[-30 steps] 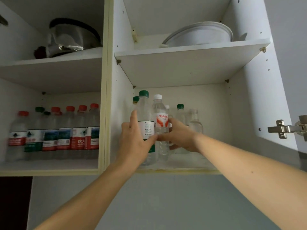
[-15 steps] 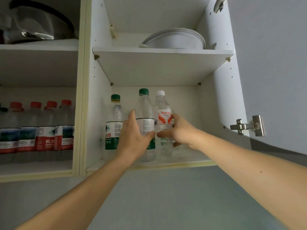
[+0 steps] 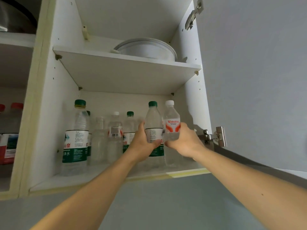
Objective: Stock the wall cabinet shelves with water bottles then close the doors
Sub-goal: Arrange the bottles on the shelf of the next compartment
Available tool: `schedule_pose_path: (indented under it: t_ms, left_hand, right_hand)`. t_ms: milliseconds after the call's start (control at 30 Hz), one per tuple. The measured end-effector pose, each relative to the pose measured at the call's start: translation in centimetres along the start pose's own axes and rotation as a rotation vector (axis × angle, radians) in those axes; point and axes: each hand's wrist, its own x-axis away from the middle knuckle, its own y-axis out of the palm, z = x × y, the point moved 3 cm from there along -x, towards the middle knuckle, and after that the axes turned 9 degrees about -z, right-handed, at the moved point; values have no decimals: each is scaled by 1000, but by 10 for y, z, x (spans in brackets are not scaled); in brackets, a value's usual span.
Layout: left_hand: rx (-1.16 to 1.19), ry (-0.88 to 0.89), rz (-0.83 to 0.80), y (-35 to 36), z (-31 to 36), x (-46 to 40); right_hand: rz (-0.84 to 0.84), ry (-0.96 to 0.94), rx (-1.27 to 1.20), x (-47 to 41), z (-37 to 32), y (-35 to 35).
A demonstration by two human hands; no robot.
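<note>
My left hand (image 3: 142, 143) grips a green-capped water bottle (image 3: 153, 123) and my right hand (image 3: 182, 141) grips a white-capped bottle with a red and white label (image 3: 171, 120). Both bottles stand side by side at the right end of the lower shelf (image 3: 116, 175) of the right-hand wall cabinet. A tall green-capped bottle (image 3: 77, 138) stands at the shelf's left front. Behind it are several more clear bottles (image 3: 114, 131). The cabinet door (image 3: 257, 80) is swung open on the right.
A white round dish (image 3: 146, 48) lies on the upper shelf. Door hinges (image 3: 214, 136) stick out from the right cabinet wall. The left compartment holds red-capped bottles (image 3: 10, 130) and a metal pot (image 3: 15, 15) above. Below the cabinet is a grey wall.
The two held bottles have moved to the right along the lower shelf, uncovering the bottles behind. The view has turned right as well, pushing the left compartment almost out of frame.
</note>
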Motion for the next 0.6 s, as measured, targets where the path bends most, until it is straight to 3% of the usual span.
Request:
schedule_pose_path:
  t_ms: [133, 300, 600]
  left_hand:
    - [-19, -22, -101, 14, -5, -23]
    - [-215, -172, -237, 3, -10, -55]
    - [-476, -195, -163, 14, -36, -93]
  right_hand:
    - [30, 7, 12, -13, 17, 4]
    - [-8, 53, -20, -38, 32, 14]
    - [-118, 127, -24, -89, 44, 29]
